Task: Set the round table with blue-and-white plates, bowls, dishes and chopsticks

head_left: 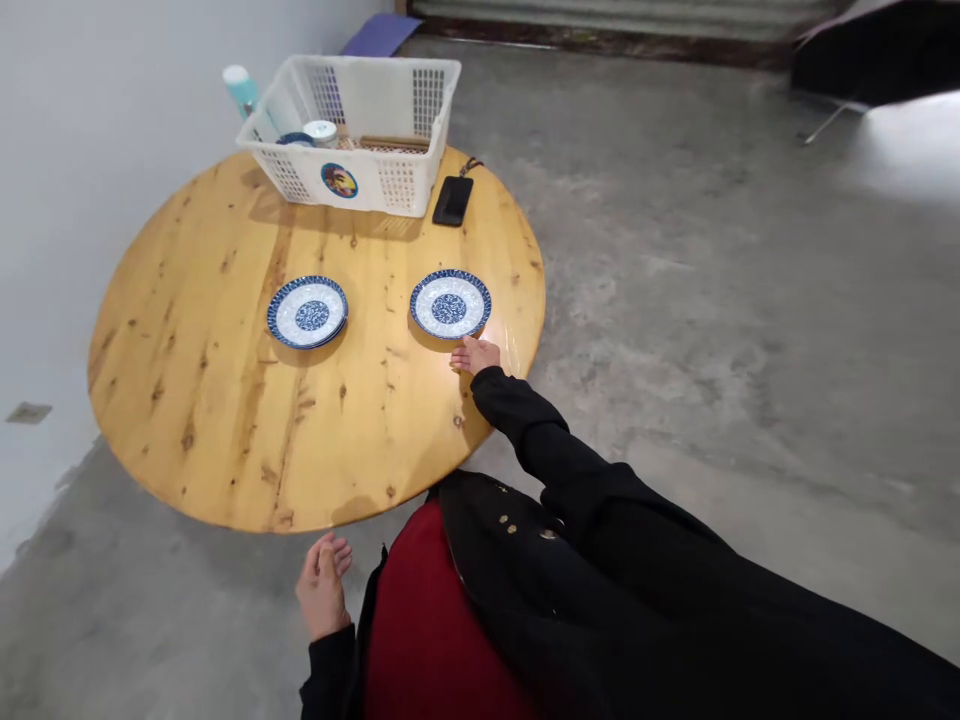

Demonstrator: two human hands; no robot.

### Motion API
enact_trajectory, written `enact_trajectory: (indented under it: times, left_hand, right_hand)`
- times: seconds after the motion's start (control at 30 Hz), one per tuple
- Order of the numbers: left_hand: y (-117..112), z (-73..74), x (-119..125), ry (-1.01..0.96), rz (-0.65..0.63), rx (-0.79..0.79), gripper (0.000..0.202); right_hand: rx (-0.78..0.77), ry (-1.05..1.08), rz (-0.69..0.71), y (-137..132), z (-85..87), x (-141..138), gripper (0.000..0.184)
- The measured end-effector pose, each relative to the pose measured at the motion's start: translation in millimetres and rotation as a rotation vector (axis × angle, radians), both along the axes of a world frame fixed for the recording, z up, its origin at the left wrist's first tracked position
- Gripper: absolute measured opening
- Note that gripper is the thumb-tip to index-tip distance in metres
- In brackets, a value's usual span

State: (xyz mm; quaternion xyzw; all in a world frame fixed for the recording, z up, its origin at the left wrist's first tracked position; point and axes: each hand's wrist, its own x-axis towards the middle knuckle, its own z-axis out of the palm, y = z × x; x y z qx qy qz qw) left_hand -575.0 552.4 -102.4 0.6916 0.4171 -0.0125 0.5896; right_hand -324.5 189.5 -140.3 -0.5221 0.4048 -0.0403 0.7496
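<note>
Farthest left, at one end of the basket, a white-capped bottle. Inside the basket or just outside: cannot tell. Probably stood there to lean on the end wall for support.

Next, the left plates: a low stack, faces up, at least two by the doubled rim at lower right. Nested with rims nearly in line, likely for steady footing. Set well in from the edge of the table, perhaps against a knock.

Off the near edge, over the floor, the left hand, fingers loosely curled around nothing visible. Seems held low and back to leave space for the other reach.

On to the middle of the basket, at the table's far side, probably to free the nearer wood. Holds a jar and a brown bar.

Then the right plate, face up, well apart from the left plates, perhaps for a rim easy to get at. Single or stacked: cannot tell.

Beyond, near the basket's right corner, the phone, flat, likely out of the plates' way.

Last, the right hand, well apart from the left one: fingers loosely extended, thumb at the right plate's near rim, probably for a hold from the near side. Contact: cannot tell.
</note>
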Motion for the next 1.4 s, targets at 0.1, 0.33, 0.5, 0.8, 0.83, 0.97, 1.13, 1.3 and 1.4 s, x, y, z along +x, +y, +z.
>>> enact_trajectory:
  times: [0.1,0.33,0.5,0.8,0.83,0.97,1.13,1.3,1.4]
  left_hand:
    - [-3.8,6.8,26.8,-0.001,-0.034,0.002,0.053]
    - [-19.1,17.3,76.2,0.001,-0.130,-0.036,0.053]
    - [-23.6,19.3,97.0,0.039,-0.137,-0.043,0.053]
    - [-22.8,11.1,108.9,0.079,-0.137,-0.092,0.055]
    - [-20.2,9.3,109.9,0.082,-0.144,-0.095,0.055]
    - [-9.5,2.3,117.5,0.061,-0.201,-0.110,0.056]
    - [6.5,-3.0,134.2,0.061,-0.270,-0.136,0.058]
    - [30.3,-8.7,151.5,0.070,-0.361,-0.139,0.061]
    - [42.4,-11.1,158.7,0.067,-0.398,-0.133,0.062]
  right_hand:
    - [-0.022,-0.006,-0.051,-0.1,-0.9,17.8,0.022]
    - [-0.059,0.040,-0.112,1.2,-4.2,37.7,0.012]
    - [-0.086,0.050,-0.149,0.9,-8.2,39.9,0.013]
    - [-0.148,0.050,-0.150,2.2,-14.6,38.5,0.012]
    - [-0.153,0.049,-0.152,2.5,-15.5,38.5,0.011]
    - [-0.197,0.067,-0.166,4.5,-16.7,39.2,0.009]
    - [-0.241,0.118,-0.211,10.5,-10.4,40.3,0.007]
    - [-0.246,0.135,-0.249,14.7,-1.9,41.7,0.010]
    - [-0.215,0.126,-0.251,16.6,3.1,40.4,0.011]
